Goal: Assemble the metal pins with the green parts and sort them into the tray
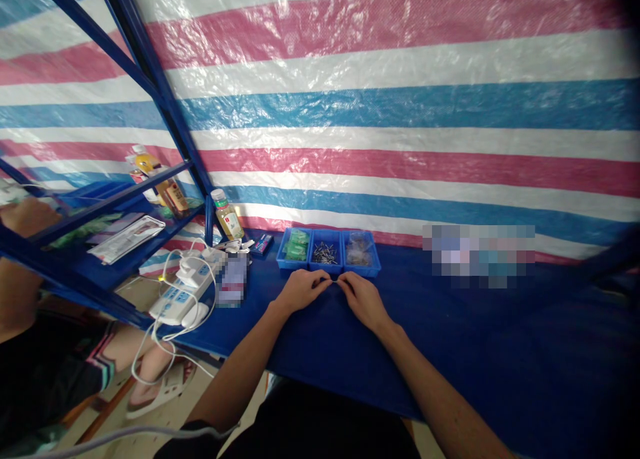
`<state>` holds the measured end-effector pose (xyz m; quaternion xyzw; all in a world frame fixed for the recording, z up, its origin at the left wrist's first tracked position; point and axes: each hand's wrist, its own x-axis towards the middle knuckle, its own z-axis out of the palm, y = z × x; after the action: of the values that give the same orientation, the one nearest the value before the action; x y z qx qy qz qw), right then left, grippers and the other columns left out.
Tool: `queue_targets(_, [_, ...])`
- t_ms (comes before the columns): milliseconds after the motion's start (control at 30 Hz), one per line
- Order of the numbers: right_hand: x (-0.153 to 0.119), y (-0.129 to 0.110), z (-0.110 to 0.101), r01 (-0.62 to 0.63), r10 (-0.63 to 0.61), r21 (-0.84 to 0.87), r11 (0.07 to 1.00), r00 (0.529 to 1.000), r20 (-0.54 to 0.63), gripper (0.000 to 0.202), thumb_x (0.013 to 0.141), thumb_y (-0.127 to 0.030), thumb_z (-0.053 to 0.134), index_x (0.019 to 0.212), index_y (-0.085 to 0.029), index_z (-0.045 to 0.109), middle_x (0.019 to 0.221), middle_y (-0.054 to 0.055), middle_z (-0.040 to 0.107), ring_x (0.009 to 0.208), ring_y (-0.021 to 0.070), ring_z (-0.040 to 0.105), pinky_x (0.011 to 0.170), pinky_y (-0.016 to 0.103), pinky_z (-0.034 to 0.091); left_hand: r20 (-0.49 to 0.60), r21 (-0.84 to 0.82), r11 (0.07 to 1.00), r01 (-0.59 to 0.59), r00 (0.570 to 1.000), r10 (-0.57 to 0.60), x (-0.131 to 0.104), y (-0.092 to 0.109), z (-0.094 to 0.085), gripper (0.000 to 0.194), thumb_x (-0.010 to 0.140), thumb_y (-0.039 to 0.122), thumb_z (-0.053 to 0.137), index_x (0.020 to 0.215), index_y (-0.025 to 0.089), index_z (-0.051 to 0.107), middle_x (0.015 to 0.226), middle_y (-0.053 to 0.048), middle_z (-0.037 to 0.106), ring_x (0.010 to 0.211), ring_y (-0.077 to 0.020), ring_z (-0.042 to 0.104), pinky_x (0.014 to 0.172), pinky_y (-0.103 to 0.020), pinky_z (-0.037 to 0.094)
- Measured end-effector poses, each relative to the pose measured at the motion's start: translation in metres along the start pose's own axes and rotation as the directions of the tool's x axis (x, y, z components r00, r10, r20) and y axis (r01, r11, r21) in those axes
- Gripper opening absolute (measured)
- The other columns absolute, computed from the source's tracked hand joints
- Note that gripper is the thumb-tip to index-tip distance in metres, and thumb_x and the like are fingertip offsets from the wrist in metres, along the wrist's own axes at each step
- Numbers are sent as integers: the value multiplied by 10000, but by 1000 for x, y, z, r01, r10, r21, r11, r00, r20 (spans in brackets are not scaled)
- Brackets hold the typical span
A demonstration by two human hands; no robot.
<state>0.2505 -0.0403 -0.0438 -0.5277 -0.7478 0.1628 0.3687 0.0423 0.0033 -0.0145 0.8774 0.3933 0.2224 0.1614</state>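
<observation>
My left hand (300, 291) and my right hand (364, 300) meet just in front of the blue bins, fingertips pinched. Between them runs a small thin light piece (335, 282), one end in each pinch; it is too small to name more exactly. Right behind the hands, three blue bins stand joined in a row. Green packets (297, 244) fill the left bin (290, 264). Slender dark metal pins or screws (325, 252) lie loose in the middle bin (320, 268). Clear plastic pieces or bags (359, 251) are in the right bin (364, 271).
Left of my arm are a white power strip (173, 302) with tangled cables, a phone (232, 280), a small dark box (262, 244) and a bottle (228, 216). A blue metal frame (175, 129) rises there. Another person's arm (23, 272) shows at far left. Blurred items (475, 254) lie right.
</observation>
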Motion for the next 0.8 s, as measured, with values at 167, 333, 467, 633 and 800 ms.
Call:
queue_targets(167, [-1,3,1,16,-16,16,1000,1000,2,220,1039,-321,450,964,-242,641,970,46,715,882,214,672,829,319,485,5,-5,1000,12,1000,-12,0,-2,0,239,1006,382,551,1045,240,740,710,20,684,637,-123,604,640,-229,363])
queue_targets(333, [-1,3,2,23,-23,17,1000,1000,-4,197,1037,-312,465,969,-247,639,970,35,710,872,207,668,828,314,480,5,0,1000,10,1000,-10,0,-2,0,244,1010,384,544,1044,243,740,730,18,696,641,-123,606,644,-232,364])
queue_targets(467, [-1,3,2,17,-17,16,1000,1000,3,192,1037,-310,470,965,-247,637,971,30,707,874,204,666,826,311,477,12,8,1000,14,1000,-14,0,-2,1,257,1011,391,539,1044,237,742,734,11,698,650,-128,609,645,-233,362])
queue_targets(633, [0,2,1,17,-17,15,1000,1000,13,188,1031,-302,473,962,-247,639,973,33,707,869,201,666,824,308,479,5,-6,1000,12,1000,-12,0,-3,2,239,1009,377,547,1035,239,740,734,17,699,649,-123,611,647,-230,362])
queue_targets(800, [0,4,3,20,-20,21,1000,1000,13,133,1008,-301,506,983,-248,625,944,28,707,845,201,665,788,306,476,-3,-9,1000,7,1000,-7,0,-3,2,225,1005,368,556,1012,236,738,696,25,680,606,-114,578,625,-228,345])
